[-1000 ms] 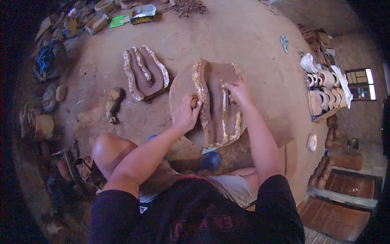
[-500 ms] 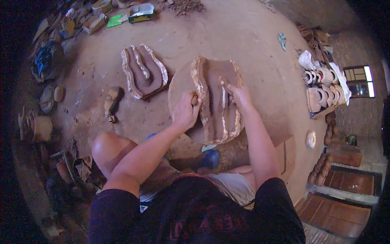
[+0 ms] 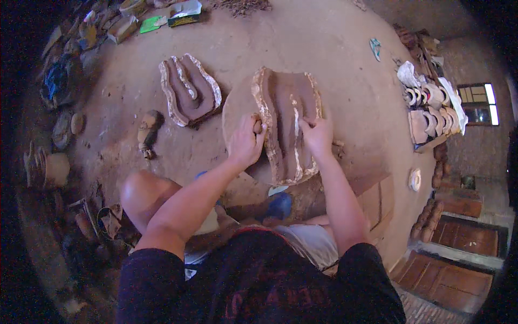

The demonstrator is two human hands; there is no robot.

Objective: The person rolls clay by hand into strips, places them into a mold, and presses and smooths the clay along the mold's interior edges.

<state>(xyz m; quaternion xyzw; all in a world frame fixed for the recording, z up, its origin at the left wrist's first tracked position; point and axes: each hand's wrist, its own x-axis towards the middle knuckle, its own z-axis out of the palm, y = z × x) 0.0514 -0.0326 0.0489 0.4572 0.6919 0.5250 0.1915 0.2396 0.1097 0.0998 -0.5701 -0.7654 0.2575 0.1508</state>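
In front of me lies a wavy-edged plaster mould (image 3: 284, 89) with brown clay inside and a pale ridge along its middle. It rests on a round clay-coloured slab (image 3: 236, 105). My left hand (image 3: 247, 144) is closed around a brown lump of clay (image 3: 257, 127) at the mould's left rim. Across the hollow, my right hand (image 3: 319, 138) reaches over the right rim, its thumb and fingers pinched beside the middle ridge; whatever is in them is hidden. A similar clay-lined mould (image 3: 200, 102) sits apart on the floor, to the left.
Left of the slab lies a brown cloth-like bundle (image 3: 147, 132). Curved clay pieces (image 3: 433, 119) are stacked at the right wall, near a pale ring (image 3: 414, 179). Boxes and a bright green item (image 3: 151, 24) stand at the far left. My knee (image 3: 145, 191) is close by.
My right hand has drawn slightly nearer to me along the middle ridge, still pinched. The left hand keeps the clay lump at the left rim. The whole view has shifted slightly.
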